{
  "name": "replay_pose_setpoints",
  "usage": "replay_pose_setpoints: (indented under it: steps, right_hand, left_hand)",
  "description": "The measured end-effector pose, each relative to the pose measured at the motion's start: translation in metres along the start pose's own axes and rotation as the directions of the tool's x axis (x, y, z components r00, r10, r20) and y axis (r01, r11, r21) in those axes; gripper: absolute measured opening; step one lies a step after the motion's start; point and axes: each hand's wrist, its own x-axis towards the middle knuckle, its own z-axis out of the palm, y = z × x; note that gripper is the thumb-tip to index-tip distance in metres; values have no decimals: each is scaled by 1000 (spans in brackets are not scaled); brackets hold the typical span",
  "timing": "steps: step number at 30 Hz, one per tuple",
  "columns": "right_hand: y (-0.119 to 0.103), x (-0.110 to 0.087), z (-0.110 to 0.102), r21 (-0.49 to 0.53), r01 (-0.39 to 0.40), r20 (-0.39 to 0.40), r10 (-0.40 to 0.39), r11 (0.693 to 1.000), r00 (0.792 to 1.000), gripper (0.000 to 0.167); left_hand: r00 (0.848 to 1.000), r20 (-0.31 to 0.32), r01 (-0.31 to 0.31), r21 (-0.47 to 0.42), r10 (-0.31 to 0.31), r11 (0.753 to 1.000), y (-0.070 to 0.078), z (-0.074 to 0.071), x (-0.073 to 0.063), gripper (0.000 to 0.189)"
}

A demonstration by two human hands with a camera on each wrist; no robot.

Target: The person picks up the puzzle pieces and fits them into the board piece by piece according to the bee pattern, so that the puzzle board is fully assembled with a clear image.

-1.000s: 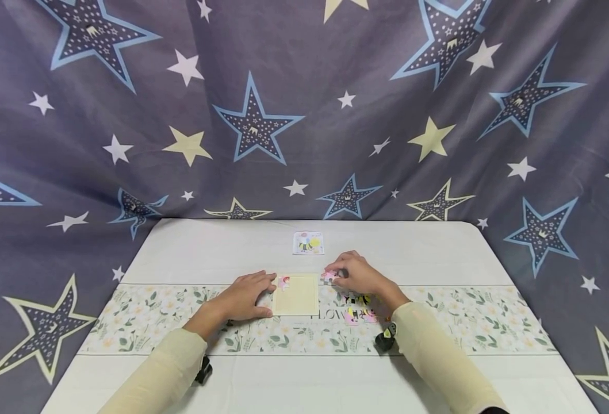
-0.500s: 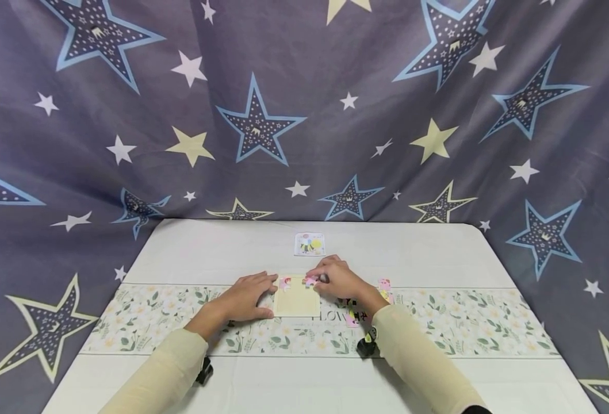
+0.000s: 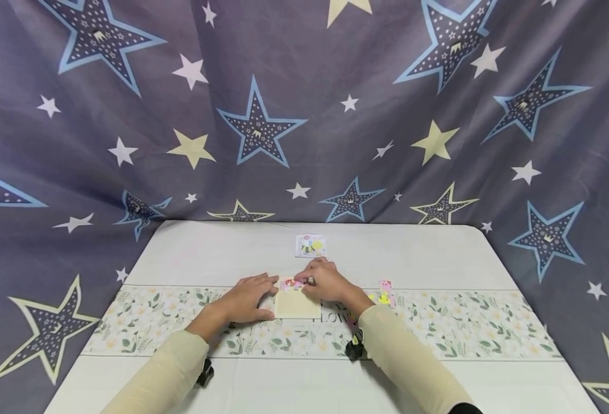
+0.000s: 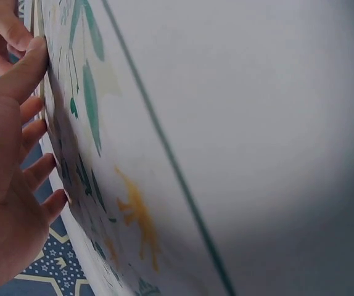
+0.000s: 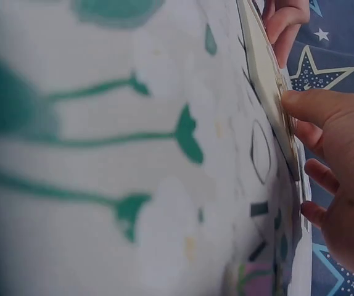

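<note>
A pale square puzzle board (image 3: 298,307) lies on the table in the head view. My left hand (image 3: 245,300) rests at its left edge with fingers extended, the thumb near the lower left corner. Over the board's top edge, my right hand (image 3: 326,283) pinches a pink jigsaw piece (image 3: 299,283) between thumb and fingers, beside another pink jigsaw piece (image 3: 286,284) in the upper left corner. The right wrist view shows my right thumb at the board (image 5: 266,74), but the piece there is hidden.
Other jigsaw pieces (image 3: 385,293) lie right of the board, some partly covered by my right forearm. A small bee picture card (image 3: 311,246) lies behind the board. A flowered band (image 3: 454,322) crosses the white table (image 3: 263,379); a star-patterned curtain (image 3: 304,86) hangs behind.
My right hand has carried the pink jigsaw piece leftward from beside the board onto its top edge, next to the corner piece. My left hand has stayed at the board's left edge.
</note>
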Motion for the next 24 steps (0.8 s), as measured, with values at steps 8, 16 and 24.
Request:
replay_pose_setpoints:
  steps: [8, 16, 24]
  right_hand:
    - [-3, 1, 3, 1, -15, 13, 15, 1000, 1000, 32]
    - [-3, 3, 3, 6, -34, 5, 34, 999, 999, 30]
    - [-4, 4, 4, -23, -61, 14, 61, 998, 998, 29]
  left_hand:
    - [1000, 9, -2, 0, 2, 1000, 1, 3, -1, 64]
    - [1000, 1, -8, 3, 8, 1000, 2, 0, 0, 64]
    - [1000, 0, -1, 13, 1, 1000, 1, 2, 1, 64]
